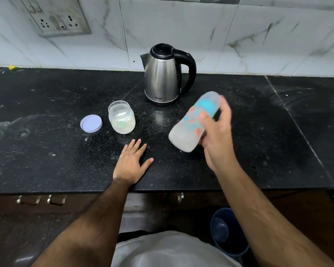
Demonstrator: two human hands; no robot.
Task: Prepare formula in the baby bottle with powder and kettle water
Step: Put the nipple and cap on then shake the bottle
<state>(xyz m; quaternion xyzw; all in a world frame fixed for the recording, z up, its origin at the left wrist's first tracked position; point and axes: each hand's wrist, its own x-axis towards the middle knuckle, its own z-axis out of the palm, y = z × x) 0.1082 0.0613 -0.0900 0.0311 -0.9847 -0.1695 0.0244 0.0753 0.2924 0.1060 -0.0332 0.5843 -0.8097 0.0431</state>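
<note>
My right hand (pixel 216 132) grips the baby bottle (pixel 189 130) above the counter; the bottle is tilted, blurred, its blue collar and cap pointing up and away, with whitish liquid inside. My left hand (pixel 132 163) rests flat on the black counter (pixel 46 151), fingers straight. An open clear jar (pixel 121 117) holding white powder stands left of the bottle, and its lilac lid (pixel 91 123) lies beside it. The steel kettle (pixel 165 76) with a black handle stands behind, lid closed.
A tiled wall with a socket panel (pixel 54 18) rises behind the counter. Below the counter edge are drawer handles (pixel 41 200) and a blue bucket (pixel 228 230) on the floor at the right.
</note>
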